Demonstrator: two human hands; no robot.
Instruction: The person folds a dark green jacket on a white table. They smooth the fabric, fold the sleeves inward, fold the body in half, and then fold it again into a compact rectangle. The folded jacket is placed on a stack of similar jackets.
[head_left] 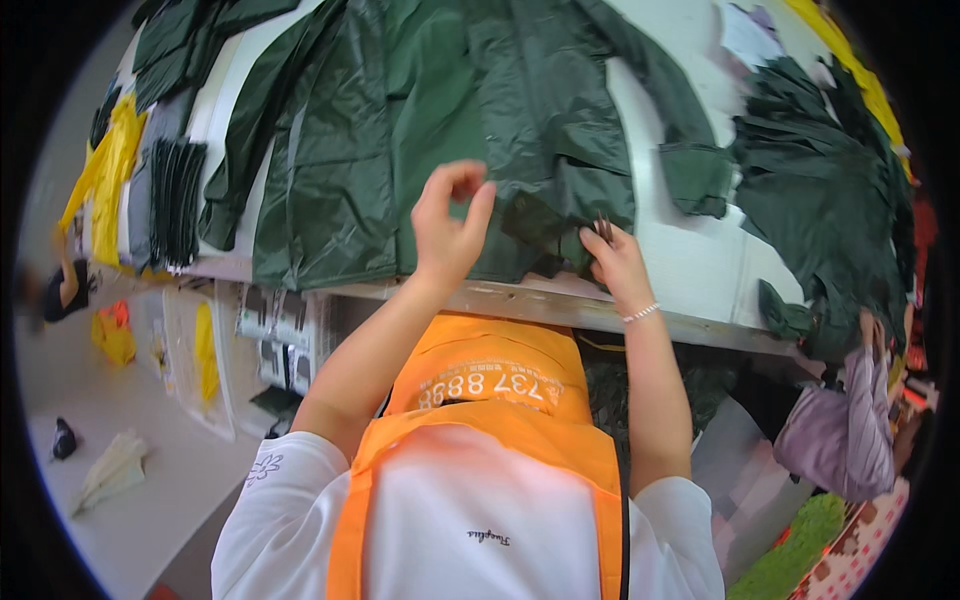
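Observation:
A dark green raincoat [437, 130] lies spread on the table in front of me, its hem along the near edge. My left hand [448, 222] hovers over the lower middle of the coat, fingers curled, thumb apart, with nothing visible in it. At the coat's lower right corner, my right hand [617, 262] is closed around small thread snips [604, 229], whose two narrow tips poke up past the fingers. Thumb and fingertips of that hand are at the hem, where a dark flap of fabric [535, 222] is lifted and partly blurred.
A heap of dark green garments [815, 190] covers the table's right side, with a person in a mauve sleeve [868, 420] beside it. Folded green pieces [176, 203] and yellow cloth [115, 180] lie at left. The table edge [500, 298] runs before my waist.

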